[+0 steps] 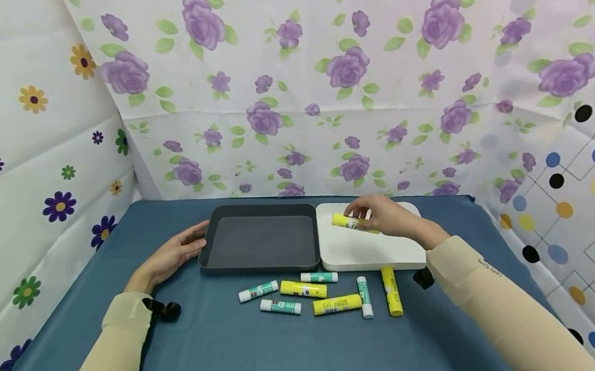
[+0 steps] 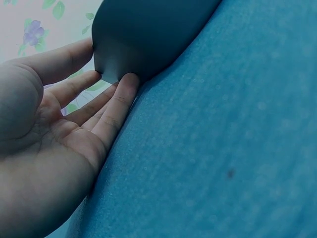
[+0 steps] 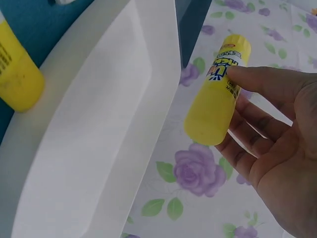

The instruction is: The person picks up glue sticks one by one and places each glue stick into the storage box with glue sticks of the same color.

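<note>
My right hand (image 1: 386,216) pinches a yellow glue stick (image 3: 213,99) between thumb and fingers, lifted above the white tray (image 1: 370,255). In the right wrist view, that stick is tilted and apart from the tray's wall. To the left, my left hand (image 1: 179,253) touches the outer left side of the dark grey tray (image 1: 261,241). The left wrist view shows its extended fingers (image 2: 111,116) and thumb against the tray's corner. Both trays' visible floors are bare in the head view.
In front of the trays lie yellow glue sticks (image 1: 303,289) and several green-and-white glue sticks (image 1: 280,306). One yellow stick (image 1: 391,292) leans on the white tray's front rim. Blue cloth (image 1: 263,352) covers the table, and a flowered curtain (image 1: 263,84) hangs behind it.
</note>
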`<action>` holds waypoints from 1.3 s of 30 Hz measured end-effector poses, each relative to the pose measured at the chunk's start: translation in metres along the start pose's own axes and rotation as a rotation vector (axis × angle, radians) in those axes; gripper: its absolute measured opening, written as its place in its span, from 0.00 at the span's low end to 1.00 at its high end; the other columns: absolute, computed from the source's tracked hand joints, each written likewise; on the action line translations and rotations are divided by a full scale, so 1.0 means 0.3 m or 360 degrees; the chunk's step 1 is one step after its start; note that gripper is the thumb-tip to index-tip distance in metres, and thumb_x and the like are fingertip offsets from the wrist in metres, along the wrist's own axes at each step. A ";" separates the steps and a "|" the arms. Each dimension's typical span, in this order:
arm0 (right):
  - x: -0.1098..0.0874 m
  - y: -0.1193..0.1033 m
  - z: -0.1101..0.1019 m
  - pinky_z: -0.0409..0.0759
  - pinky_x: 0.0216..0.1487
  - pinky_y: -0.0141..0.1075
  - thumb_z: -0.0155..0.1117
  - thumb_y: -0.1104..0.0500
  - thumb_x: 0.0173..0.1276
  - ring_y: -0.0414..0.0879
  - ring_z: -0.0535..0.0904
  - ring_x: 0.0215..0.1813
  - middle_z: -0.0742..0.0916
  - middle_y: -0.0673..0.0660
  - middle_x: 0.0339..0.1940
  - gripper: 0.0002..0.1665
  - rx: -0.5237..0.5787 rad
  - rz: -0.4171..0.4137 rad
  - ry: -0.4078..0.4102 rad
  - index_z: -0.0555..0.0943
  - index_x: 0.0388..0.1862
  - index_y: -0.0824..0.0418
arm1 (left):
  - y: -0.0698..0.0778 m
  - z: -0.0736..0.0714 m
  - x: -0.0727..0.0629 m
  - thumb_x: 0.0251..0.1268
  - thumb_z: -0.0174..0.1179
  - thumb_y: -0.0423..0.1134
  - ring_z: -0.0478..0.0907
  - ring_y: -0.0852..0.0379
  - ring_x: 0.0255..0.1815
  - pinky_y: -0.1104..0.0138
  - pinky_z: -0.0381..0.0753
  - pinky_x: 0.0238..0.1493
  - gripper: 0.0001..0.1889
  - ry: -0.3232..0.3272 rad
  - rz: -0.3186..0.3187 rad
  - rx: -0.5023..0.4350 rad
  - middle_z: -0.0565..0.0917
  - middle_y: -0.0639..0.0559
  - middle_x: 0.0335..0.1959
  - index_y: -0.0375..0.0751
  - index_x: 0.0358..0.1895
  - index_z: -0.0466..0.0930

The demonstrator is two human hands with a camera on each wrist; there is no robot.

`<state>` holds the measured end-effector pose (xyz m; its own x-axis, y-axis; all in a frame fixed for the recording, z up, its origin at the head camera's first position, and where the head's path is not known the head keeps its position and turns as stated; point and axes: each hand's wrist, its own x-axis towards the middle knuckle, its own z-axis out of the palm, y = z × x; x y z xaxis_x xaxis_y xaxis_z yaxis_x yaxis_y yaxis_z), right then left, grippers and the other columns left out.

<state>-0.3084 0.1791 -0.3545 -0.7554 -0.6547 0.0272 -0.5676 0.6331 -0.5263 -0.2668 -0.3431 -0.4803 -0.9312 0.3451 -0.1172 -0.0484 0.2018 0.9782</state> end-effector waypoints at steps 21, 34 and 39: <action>0.096 0.095 -0.044 0.83 0.50 0.46 0.71 0.69 0.70 0.49 0.80 0.48 0.87 0.54 0.46 0.18 0.0032 0.0019 -0.0136 0.86 0.58 0.62 | 0.009 -0.002 -0.005 0.85 0.53 0.42 0.47 0.35 0.84 0.40 0.50 0.82 0.37 0.0043 -0.0024 -0.0023 0.49 0.35 0.84 0.50 0.87 0.46; 0.127 0.213 -0.068 0.85 0.52 0.45 0.74 0.69 0.67 0.53 0.83 0.50 0.89 0.59 0.51 0.18 0.0229 -0.0060 -0.0191 0.88 0.56 0.64 | 0.008 0.003 0.003 0.84 0.54 0.43 0.48 0.35 0.83 0.40 0.51 0.82 0.36 0.0057 -0.0026 -0.0034 0.50 0.35 0.84 0.50 0.87 0.48; 0.133 0.250 -0.052 0.85 0.51 0.44 0.74 0.68 0.67 0.53 0.83 0.50 0.89 0.59 0.50 0.18 0.0239 -0.0029 -0.0189 0.88 0.56 0.64 | 0.003 0.000 0.000 0.84 0.54 0.43 0.48 0.34 0.83 0.40 0.52 0.82 0.37 0.0056 -0.0031 -0.0029 0.50 0.35 0.84 0.50 0.87 0.47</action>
<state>-0.3862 0.2070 -0.3796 -0.6967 -0.7150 -0.0580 -0.5188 0.5581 -0.6476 -0.2667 -0.3430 -0.4794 -0.9422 0.3088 -0.1303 -0.0726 0.1913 0.9788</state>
